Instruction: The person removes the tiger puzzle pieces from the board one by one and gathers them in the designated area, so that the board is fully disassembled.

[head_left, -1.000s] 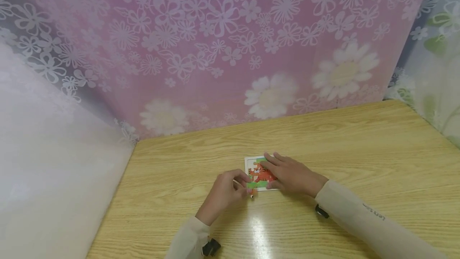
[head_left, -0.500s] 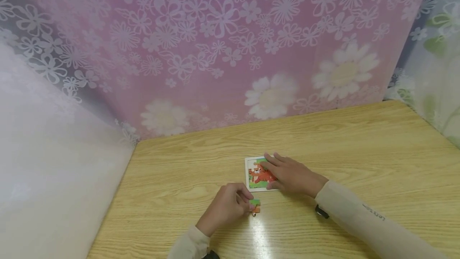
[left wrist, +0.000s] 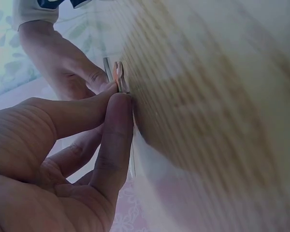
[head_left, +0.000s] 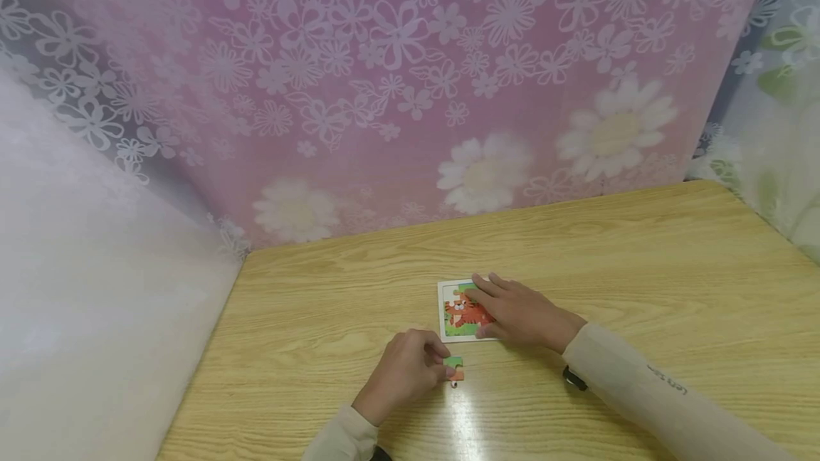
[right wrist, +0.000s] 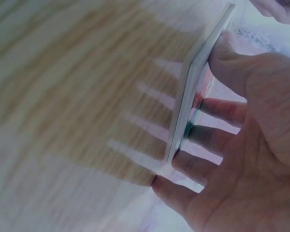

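Observation:
My left hand (head_left: 405, 368) pinches a small jigsaw piece (head_left: 457, 361) between thumb and fingertips, just in front of the puzzle's near left corner. The piece shows green at the top and orange below, with a notch on its right side. In the left wrist view it stands edge-on beyond the fingertips (left wrist: 120, 104). A white-framed tiger jigsaw puzzle (head_left: 451, 338) lies on the table, with a white gap at its upper left. My right hand (head_left: 522, 311) rests spread across its right side, hiding that part. In the right wrist view, the thumb touches the frame's edge (right wrist: 186, 92).
The wood-grain table (head_left: 320, 290) stretches out on all sides of the puzzle. A pink flowered sheet (head_left: 384, 126) hangs along its back edge. Pale sheets close off the left (head_left: 96, 290) and right sides.
My left hand has drawn back from the puzzle's lower left corner toward me, with the jigsaw piece in its fingers. The right hand has stayed on the puzzle.

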A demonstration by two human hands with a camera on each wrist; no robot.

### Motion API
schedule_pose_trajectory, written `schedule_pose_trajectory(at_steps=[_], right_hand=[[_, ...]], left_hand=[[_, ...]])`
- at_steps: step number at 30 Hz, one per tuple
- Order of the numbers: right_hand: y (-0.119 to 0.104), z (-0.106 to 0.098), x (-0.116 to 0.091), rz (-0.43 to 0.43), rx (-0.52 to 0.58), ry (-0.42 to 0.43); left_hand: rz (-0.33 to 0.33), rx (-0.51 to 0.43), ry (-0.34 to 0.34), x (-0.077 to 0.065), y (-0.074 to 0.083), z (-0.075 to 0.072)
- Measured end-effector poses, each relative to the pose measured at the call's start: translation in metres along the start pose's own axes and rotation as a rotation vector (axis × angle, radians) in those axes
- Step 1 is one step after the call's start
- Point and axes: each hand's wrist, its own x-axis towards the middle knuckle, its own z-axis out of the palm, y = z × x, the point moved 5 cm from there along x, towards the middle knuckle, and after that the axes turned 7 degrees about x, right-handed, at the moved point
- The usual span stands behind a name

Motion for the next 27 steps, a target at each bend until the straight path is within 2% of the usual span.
schedule_pose_trajectory(at_steps=[9,17,23,27], right_hand=[[0.0,0.0,0.0,-0.01,-0.007,0.011],[0.002,0.001,-0.001,-0.006,-0.005,0.005],[0.003,0.002,-0.001,-0.007,-0.007,-0.003],[0.004,0.003,0.0,-0.002,-0.004,-0.009]], left_hand=[[-0.008,0.038,0.004,0.001,0.0,0.001],[0.012,0.015,0.011,0.004,-0.003,-0.002],[-0.015,0.001,0.06,0.02,-0.006,-0.02],[-0.022,0.041,0.088,0.035,-0.005,-0.028]])
